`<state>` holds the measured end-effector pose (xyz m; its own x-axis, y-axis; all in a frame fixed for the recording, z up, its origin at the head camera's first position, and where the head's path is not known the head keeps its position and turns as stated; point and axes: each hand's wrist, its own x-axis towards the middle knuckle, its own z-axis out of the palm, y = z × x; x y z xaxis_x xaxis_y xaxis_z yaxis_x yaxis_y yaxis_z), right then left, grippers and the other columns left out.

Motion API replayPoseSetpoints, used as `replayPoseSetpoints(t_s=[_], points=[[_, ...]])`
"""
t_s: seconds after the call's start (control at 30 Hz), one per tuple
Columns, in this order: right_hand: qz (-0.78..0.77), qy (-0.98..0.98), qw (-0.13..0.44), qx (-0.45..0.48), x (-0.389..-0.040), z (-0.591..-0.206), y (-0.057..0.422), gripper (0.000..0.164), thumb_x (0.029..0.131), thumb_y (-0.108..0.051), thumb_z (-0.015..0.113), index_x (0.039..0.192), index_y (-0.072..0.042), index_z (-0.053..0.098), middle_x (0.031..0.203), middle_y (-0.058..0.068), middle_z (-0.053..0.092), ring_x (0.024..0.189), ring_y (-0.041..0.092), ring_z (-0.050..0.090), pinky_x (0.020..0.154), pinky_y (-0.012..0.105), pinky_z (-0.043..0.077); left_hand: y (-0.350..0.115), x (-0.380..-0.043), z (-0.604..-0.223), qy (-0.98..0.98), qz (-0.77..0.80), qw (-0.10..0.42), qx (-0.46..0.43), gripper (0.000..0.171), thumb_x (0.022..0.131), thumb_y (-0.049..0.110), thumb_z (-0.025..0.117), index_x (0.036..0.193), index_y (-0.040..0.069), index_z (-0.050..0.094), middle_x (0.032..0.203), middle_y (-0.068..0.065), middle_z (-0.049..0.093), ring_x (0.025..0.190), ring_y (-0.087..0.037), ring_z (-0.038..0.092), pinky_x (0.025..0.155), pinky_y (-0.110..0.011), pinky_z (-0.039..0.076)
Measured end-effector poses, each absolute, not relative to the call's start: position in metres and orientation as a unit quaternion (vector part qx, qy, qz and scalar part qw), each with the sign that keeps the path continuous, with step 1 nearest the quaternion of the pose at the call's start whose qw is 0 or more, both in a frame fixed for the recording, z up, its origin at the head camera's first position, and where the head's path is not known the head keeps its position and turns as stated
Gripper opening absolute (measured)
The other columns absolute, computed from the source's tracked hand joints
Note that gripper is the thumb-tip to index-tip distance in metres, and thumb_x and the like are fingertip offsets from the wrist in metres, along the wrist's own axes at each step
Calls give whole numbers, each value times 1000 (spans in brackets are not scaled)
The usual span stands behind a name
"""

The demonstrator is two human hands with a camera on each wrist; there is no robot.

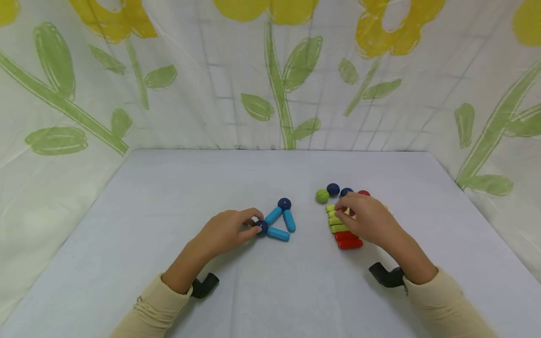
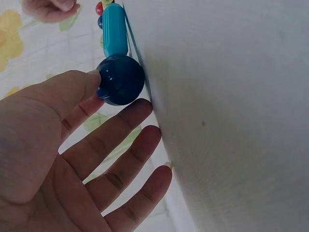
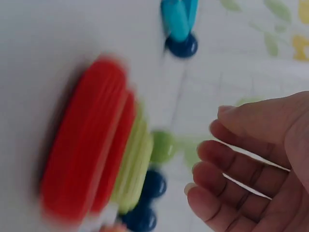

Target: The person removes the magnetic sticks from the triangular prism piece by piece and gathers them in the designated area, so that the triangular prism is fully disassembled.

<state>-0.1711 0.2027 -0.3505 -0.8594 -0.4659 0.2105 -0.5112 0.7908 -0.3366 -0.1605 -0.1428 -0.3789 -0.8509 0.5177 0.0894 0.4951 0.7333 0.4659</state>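
Observation:
My left hand (image 1: 228, 230) pinches a dark blue ball (image 2: 120, 80) between thumb and index finger; the other fingers are spread apart. From that ball, one light blue rod (image 1: 274, 215) runs to a second dark blue ball (image 1: 284, 203). Another blue rod (image 1: 279, 234) extends rightward from the pinched ball, and a third (image 1: 289, 220) comes down from the far ball. Together they form a small triangle lying on the table. Over a row of yellow-green rods (image 1: 338, 228) hovers my right hand (image 1: 372, 218), fingers loosely bent, with nothing visible between them.
Red rods (image 1: 350, 244) lie on the near side of the yellow-green ones. Behind the row are a green ball (image 1: 322, 195), dark blue balls (image 1: 333, 189) and a red ball (image 1: 364, 193), partly hidden by my right hand. A flowered curtain (image 1: 177, 117) hangs beyond the white table (image 1: 190, 183).

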Motion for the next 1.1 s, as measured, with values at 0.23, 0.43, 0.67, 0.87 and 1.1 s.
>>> replayPoseSetpoints(t_s=[0.23, 0.43, 0.67, 0.87, 1.1], points=[[179, -946, -5, 269, -189, -351, 138, 13, 93, -22, 73, 93, -9, 76, 79, -5, 65, 70, 12, 56, 62, 27, 50, -142, -161, -380, 932, 243, 28, 268, 22, 96, 23, 69, 118, 19, 67, 99, 0, 74, 88, -16, 68, 72, -35, 54], [121, -961, -55, 241, -200, -361, 103, 29, 95, -32, 70, 77, -10, 71, 61, -4, 54, 57, 13, 51, 51, 25, 41, -142, -161, -380, 931, 242, 25, 273, 23, 96, 23, 70, 118, 19, 67, 99, 0, 74, 88, -17, 69, 71, -35, 54], [112, -969, -56, 214, -202, -367, 92, 43, 93, -35, 73, 59, -13, 57, 50, -5, 44, 49, 12, 46, 45, 23, 31, -142, -161, -379, 930, 241, 26, 278, 23, 97, 24, 69, 119, 19, 67, 99, 0, 74, 87, -18, 69, 69, -34, 53], [117, -960, -74, 244, -201, -365, 93, 26, 92, -28, 75, 73, -12, 67, 61, -5, 52, 58, 12, 50, 53, 25, 38, -143, -161, -378, 931, 241, 26, 273, 23, 96, 24, 69, 118, 20, 67, 99, 0, 74, 87, -17, 68, 70, -34, 53], [134, -943, -123, 280, -189, -363, 104, 5, 88, -15, 78, 92, -12, 77, 80, -6, 67, 72, 12, 56, 71, 30, 52, -143, -161, -378, 933, 239, 24, 267, 23, 96, 25, 70, 118, 21, 67, 99, 0, 74, 85, -15, 67, 70, -34, 53]])
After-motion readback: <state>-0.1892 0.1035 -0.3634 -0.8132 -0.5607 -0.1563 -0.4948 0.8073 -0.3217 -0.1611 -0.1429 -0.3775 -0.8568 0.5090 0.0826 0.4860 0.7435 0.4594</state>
